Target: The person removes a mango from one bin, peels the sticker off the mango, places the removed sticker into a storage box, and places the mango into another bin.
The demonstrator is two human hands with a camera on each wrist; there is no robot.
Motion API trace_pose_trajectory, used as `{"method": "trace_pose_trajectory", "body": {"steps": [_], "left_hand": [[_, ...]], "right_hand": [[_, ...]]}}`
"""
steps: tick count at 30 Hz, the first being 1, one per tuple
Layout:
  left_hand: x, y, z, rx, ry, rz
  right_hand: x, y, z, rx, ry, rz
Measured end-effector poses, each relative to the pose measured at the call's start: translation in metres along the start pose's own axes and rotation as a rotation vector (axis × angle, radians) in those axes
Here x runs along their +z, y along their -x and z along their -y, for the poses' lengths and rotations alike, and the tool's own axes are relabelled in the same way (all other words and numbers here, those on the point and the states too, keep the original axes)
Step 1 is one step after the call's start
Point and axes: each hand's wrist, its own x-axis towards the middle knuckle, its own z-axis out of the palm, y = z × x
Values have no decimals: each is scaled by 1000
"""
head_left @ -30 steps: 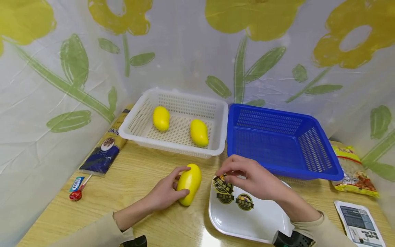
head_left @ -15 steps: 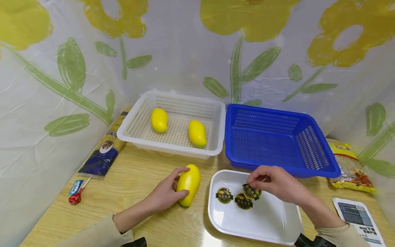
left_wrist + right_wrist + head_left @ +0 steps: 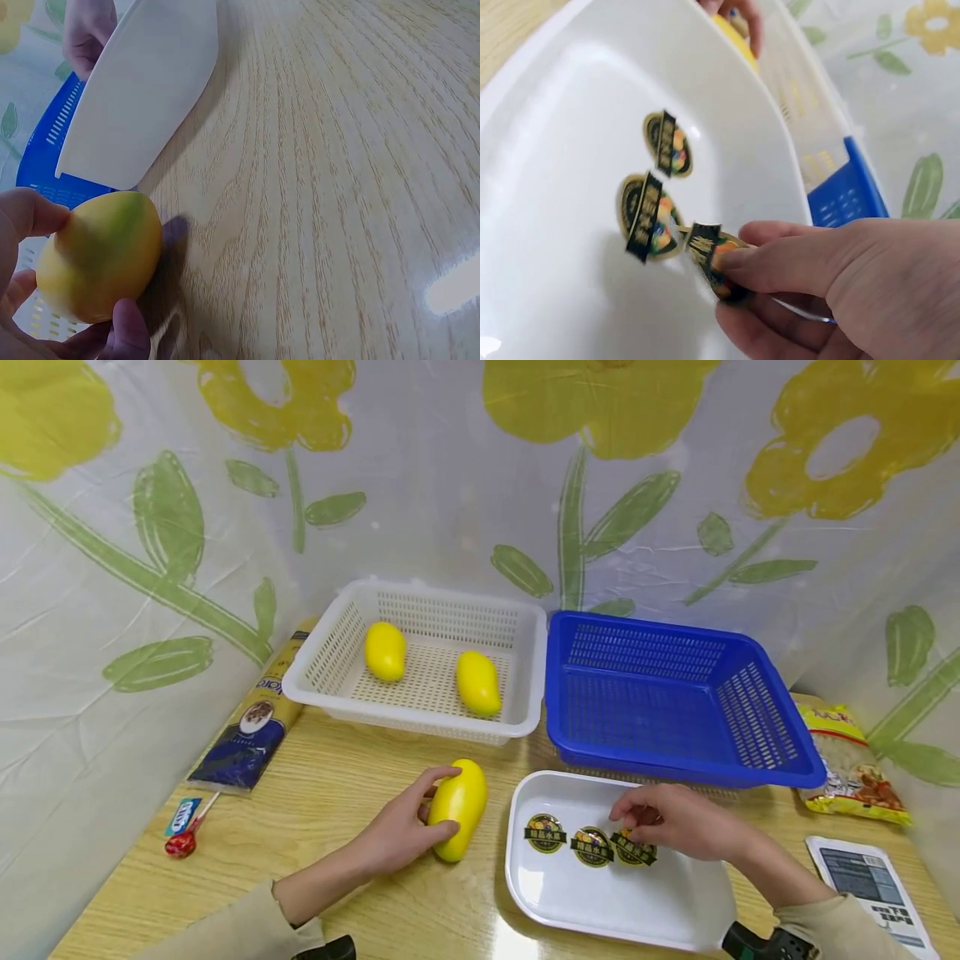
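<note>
My left hand (image 3: 405, 835) (image 3: 45, 300) grips a yellow mango (image 3: 459, 807) (image 3: 97, 251) lying on the wooden table. My right hand (image 3: 663, 820) (image 3: 795, 277) is over the white tray (image 3: 600, 910) (image 3: 547, 247) and pinches a round fruit sticker (image 3: 633, 850) (image 3: 716, 259) at the tray's surface. Two more stickers (image 3: 545, 832) (image 3: 667, 142) lie side by side in the tray to its left. Two other mangoes (image 3: 385, 650) sit in the white basket (image 3: 315, 664) at the back.
A blue basket (image 3: 787, 760) stands empty behind the tray. A dark blue packet (image 3: 247, 735) and a lollipop (image 3: 182, 837) lie at the left. A noodle packet (image 3: 855, 764) and a printed card (image 3: 862, 881) lie at the right. Plastic sheeting walls surround the table.
My right hand carried the sticker from the tray's left edge rightward and lowered it beside the other two. The left hand and mango stayed put.
</note>
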Motion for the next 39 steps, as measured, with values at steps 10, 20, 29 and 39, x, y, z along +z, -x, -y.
{"method": "trace_pose_trajectory", "body": {"steps": [10, 20, 29, 39], "left_hand": [[0, 0, 0, -4, 1, 4], [-1, 1, 0, -3, 9, 9], [-1, 1, 0, 4, 8, 16], [-2, -1, -1, -2, -3, 24]], "right_hand": [[5, 0, -7, -153, 122, 21], [16, -7, -16, -279, 325, -37], [19, -9, -17, -313, 449, -88], [24, -12, -18, -334, 556, -109]]}}
